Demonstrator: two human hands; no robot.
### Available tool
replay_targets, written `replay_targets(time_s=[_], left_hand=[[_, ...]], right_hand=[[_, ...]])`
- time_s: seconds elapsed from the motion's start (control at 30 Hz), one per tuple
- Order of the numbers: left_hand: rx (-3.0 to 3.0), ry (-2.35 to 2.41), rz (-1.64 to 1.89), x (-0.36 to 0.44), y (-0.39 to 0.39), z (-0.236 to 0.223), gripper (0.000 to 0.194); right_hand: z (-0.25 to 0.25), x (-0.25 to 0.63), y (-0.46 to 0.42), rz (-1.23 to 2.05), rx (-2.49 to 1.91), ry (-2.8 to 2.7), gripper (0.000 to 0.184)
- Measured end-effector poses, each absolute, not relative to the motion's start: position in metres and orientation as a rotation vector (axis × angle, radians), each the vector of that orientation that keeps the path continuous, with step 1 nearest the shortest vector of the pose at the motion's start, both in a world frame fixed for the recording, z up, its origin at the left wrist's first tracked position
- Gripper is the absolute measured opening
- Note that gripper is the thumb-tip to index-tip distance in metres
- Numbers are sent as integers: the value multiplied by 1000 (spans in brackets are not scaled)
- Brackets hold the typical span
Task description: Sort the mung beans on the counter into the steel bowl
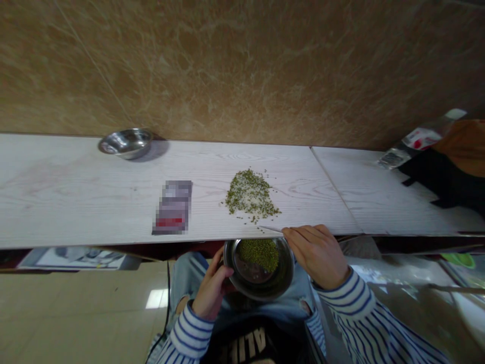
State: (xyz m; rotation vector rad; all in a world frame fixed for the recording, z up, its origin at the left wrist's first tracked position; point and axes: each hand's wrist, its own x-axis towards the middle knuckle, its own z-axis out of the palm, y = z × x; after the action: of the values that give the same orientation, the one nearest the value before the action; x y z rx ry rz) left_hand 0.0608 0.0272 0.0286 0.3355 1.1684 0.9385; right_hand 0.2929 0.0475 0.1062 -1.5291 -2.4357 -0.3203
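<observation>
Below the table's front edge, my left hand [214, 288] grips the left rim of a steel bowl [261, 294]. Small green beans [261, 255], like mung beans, fill the far side of that bowl. My right hand [317, 253] rests at the table edge, just right of the bowl, its fingers closed on a thin pale strip [271, 230]. The strip points left toward a few stray beans; its exact kind cannot be made out. On the tabletop, ahead of both hands, lies a loose spread of green beans mixed with white grains [250, 196].
A second steel bowl [127, 144] stands by the wall at the back left. A blurred-out flat phone-shaped item [173, 207] lies left of the beans. At the far right are a clear plastic bottle [422, 139] and a dark and brown bag [458, 164].
</observation>
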Motion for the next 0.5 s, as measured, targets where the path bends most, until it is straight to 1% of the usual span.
replay_targets(time_s=[0.2,0.5], left_hand=[[330,1165,945,58,27,26,62],[332,1174,932,58,28,24,67]], right_hand=[[105,291,48,-277,-1523,-2444,17],[102,285,54,-309,-1553,-2441,18]])
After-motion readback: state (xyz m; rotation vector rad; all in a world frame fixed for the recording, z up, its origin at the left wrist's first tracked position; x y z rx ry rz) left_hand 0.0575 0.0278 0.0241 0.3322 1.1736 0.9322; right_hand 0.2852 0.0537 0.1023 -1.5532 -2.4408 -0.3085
